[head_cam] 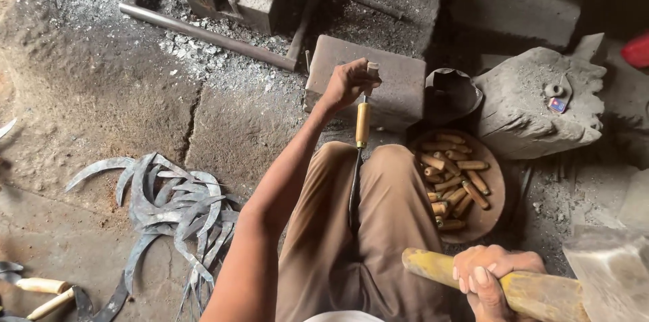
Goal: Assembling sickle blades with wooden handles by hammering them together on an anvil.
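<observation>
the stone block (399,85) sits just ahead of the knees, close enough to serve as a firm rest. to the person's left a heap of bare curved blades (172,210) lies on the dirt floor, kept within reach. near the right knee a round shallow tray (490,220) holds loose wooden handles (451,183). the right hand (490,278) has its fingers wrapped tight round the thick yellowed shaft of a hammer (534,291), whose blurred grey head is probably raised near the camera. the left hand (348,82) pinches a small pale piece at the top of a sickle (359,153), its wooden handle upright over the block and its dark blade hanging down between the knees, held so to stay steady.
</observation>
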